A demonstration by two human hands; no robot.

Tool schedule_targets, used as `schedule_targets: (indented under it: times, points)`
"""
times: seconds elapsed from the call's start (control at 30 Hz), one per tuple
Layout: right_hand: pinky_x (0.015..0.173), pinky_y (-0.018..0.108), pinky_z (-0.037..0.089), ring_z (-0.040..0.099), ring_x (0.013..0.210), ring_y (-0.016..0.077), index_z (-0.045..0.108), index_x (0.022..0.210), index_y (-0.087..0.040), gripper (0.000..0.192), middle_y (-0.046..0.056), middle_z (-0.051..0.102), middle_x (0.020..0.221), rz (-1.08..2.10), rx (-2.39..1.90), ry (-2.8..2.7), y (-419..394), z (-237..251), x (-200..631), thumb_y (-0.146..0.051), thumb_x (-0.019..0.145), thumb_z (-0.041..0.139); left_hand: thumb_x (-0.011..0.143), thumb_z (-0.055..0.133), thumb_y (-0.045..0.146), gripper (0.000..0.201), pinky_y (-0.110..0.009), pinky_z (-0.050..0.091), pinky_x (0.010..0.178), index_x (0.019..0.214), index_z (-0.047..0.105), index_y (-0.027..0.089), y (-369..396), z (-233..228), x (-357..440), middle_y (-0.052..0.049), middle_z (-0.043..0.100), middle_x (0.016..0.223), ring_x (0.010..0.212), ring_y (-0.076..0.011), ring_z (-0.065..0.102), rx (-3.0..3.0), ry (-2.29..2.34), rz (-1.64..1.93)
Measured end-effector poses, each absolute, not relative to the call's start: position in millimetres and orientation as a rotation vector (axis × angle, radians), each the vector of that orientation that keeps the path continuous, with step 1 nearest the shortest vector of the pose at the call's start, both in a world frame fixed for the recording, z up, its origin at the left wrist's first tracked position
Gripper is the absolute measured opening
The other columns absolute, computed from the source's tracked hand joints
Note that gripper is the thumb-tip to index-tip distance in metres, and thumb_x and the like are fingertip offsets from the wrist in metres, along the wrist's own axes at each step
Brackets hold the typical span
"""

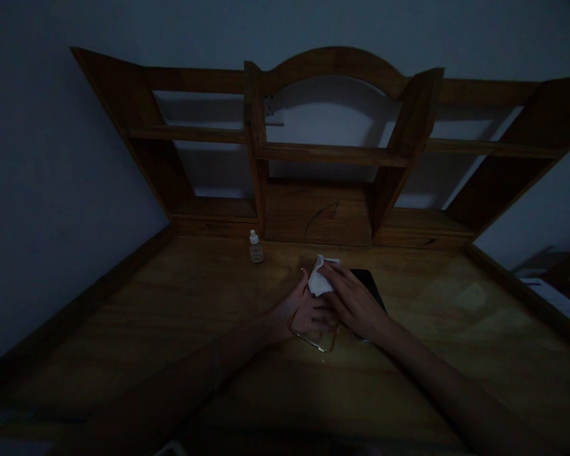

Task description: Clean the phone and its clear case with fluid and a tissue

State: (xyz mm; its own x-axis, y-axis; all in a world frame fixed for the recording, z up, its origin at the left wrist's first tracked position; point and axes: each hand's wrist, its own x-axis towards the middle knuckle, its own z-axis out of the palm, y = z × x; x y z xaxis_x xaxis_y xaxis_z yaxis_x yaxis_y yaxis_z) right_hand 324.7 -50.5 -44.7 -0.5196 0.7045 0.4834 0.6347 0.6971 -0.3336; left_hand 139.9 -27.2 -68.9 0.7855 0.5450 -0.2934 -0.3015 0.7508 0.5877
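Observation:
My left hand [306, 310] is curled around a clear, thin-rimmed object [310, 342] with rounded edges that glint gold. In the dim light its exact kind is not plain. My right hand [358, 307] pinches a crumpled white tissue [319, 283] and presses it near my left fingers, at the far end of the clear object. Partly hidden under my right hand lies a flat black object [368, 283] with rounded corners. Beyond my hands, to the left, a small bottle [256, 251] with a white dropper top stands upright.
The wooden desk [171, 316] has a raised hutch [332, 155] along its back, with shelves and dividers. Low edge rails run down both sides. A wall socket [272, 113] shows behind the hutch. Papers [558, 301] lie beyond the right rail.

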Motion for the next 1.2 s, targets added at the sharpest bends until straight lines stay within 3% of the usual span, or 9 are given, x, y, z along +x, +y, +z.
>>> schedule_targets:
  times: [0.27, 0.53, 0.77, 0.93, 1.2]
  points:
    - [0.103, 0.049, 0.049, 0.041, 0.136, 0.0266, 0.036, 0.148, -0.026, 0.067, 0.013, 0.046, 0.145, 0.134, -0.930, -2.327, -47.8, -45.6, 335.1, 0.000, 0.087, 0.045, 0.090, 0.033, 0.070, 0.065, -0.039, 0.050, 0.078, 0.111, 0.059, 0.015, -26.1, -74.6, 138.1, -0.011, 0.069, 0.093, 0.078, -0.0221, 0.067, 0.506, 0.401, 0.401]
    - [0.106, 0.052, 0.046, 0.040, 0.137, 0.0274, 0.036, 0.149, -0.029, 0.069, 0.011, 0.043, 0.149, 0.137, -0.902, -2.366, -46.8, -46.9, 338.1, 0.000, 0.087, 0.048, 0.092, 0.033, 0.067, 0.062, -0.039, 0.052, 0.079, 0.105, 0.062, 0.014, -25.9, -78.2, 139.8, -0.011, 0.068, 0.090, 0.082, -0.0231, 0.067, 0.504, 0.420, 0.412]
    - [0.107, 0.052, 0.045, 0.037, 0.139, 0.0271, 0.035, 0.150, -0.027, 0.065, 0.011, 0.043, 0.150, 0.158, -0.843, -2.409, -49.3, -50.0, 334.7, -0.003, 0.091, 0.044, 0.092, 0.031, 0.068, 0.064, -0.041, 0.052, 0.081, 0.108, 0.061, 0.014, -27.9, -72.3, 138.7, -0.009, 0.068, 0.089, 0.076, -0.0219, 0.067, 0.479, 0.428, 0.446]
    - [0.108, 0.049, 0.045, 0.040, 0.138, 0.0264, 0.040, 0.148, -0.024, 0.060, 0.012, 0.046, 0.149, 0.145, -0.819, -2.434, -53.0, -49.6, 328.6, -0.005, 0.091, 0.045, 0.094, 0.038, 0.061, 0.053, -0.041, 0.054, 0.080, 0.106, 0.061, 0.016, -28.9, -65.6, 139.8, -0.006, 0.068, 0.083, 0.074, -0.0202, 0.066, 0.396, 0.478, 0.528]
    - [0.106, 0.049, 0.047, 0.043, 0.136, 0.0270, 0.042, 0.146, -0.023, 0.053, 0.013, 0.055, 0.140, 0.175, -0.755, -2.463, -61.0, -47.3, 316.6, -0.013, 0.095, 0.050, 0.092, 0.051, 0.053, 0.039, -0.030, 0.054, 0.064, 0.099, 0.061, 0.016, -24.1, -70.4, 139.8, -0.004, 0.068, 0.079, 0.067, -0.0168, 0.065, 0.348, 0.514, 0.613]
